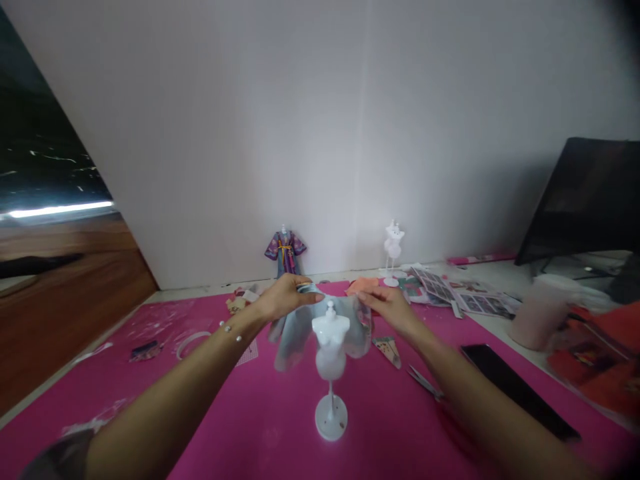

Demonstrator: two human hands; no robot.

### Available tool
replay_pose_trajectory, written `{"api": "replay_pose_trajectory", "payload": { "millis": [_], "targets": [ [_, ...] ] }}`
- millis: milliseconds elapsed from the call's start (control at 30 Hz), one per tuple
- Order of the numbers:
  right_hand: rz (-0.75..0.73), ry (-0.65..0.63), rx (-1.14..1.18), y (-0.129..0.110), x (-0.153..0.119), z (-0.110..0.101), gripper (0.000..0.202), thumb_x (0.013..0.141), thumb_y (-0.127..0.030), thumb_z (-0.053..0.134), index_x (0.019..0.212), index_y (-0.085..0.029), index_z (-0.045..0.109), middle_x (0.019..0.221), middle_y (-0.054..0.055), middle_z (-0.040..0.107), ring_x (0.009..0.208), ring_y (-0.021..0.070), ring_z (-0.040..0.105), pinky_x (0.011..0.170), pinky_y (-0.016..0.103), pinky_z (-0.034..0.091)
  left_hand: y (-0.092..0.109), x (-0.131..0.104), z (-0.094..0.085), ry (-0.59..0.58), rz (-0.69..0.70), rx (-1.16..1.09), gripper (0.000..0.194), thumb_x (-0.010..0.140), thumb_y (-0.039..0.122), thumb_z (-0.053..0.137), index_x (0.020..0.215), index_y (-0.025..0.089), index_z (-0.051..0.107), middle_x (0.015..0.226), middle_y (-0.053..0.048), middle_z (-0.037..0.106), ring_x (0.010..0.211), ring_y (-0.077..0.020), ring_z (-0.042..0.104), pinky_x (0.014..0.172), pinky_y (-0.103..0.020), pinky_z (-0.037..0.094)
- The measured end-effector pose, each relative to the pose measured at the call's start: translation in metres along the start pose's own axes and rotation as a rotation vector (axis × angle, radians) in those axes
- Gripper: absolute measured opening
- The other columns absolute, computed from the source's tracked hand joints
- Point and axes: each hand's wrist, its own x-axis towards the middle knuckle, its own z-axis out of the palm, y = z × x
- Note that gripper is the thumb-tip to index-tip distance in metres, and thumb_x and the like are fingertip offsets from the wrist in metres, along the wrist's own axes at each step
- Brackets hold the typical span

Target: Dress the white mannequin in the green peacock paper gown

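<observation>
A small white doll mannequin (331,343) stands upright on its round base in the middle of the pink mat. Just behind it hangs a pale, sheer grey-blue cloth (295,337), which looks like a doll garment. My left hand (290,297) pinches the cloth's upper left edge between thumb and fingers. At the upper right edge, my right hand (387,305) pinches it too, so the cloth is spread between both hands. The mannequin's torso hides the middle of the cloth. Whether cloth and mannequin touch, I cannot tell.
Scissors (425,383) and a black phone-like slab (517,390) lie on the right. At the wall stand a dressed purple doll form (285,250) and another white mannequin (393,243). Printed sheets (480,299), a tape ring (193,343) and a dark monitor (585,200) are around.
</observation>
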Motion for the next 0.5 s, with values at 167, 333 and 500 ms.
{"api": "replay_pose_trajectory", "payload": {
  "millis": [167,333,500],
  "targets": [
    [-0.063,0.079,-0.026,-0.015,-0.006,0.006,0.027,0.079,-0.043,0.063,0.077,-0.017,0.068,0.072,-0.001,0.063,0.069,0.0152,0.054,0.066,0.028,0.041,0.008,-0.01,0.0,0.061,0.013,-0.017,0.034,0.074,0.046,0.065,0.062,0.018,0.05,0.057,0.007,0.04,0.054,-0.0095,0.039,0.05,-0.022,0.03],
    [-0.089,0.077,-0.033,-0.03,-0.015,0.011,0.024,0.08,-0.042,0.062,0.077,-0.018,0.068,0.072,0.0,0.063,0.069,0.0161,0.055,0.063,0.027,0.041,0.018,-0.022,-0.001,0.115,0.027,-0.034,0.031,0.076,0.044,0.064,0.065,0.018,0.049,0.059,0.007,0.04,0.055,-0.0093,0.039,0.051,-0.022,0.031],
    [-0.09,0.089,-0.037,-0.041,-0.021,0.012,0.024,0.079,-0.043,0.063,0.076,-0.02,0.068,0.073,0.0,0.064,0.07,0.0166,0.056,0.064,0.028,0.043,0.035,-0.041,-0.004,0.114,0.004,-0.09,0.026,0.076,0.043,0.064,0.072,0.018,0.056,0.06,0.005,0.046,0.057,-0.0106,0.044,0.053,-0.023,0.035]
  ]
}}
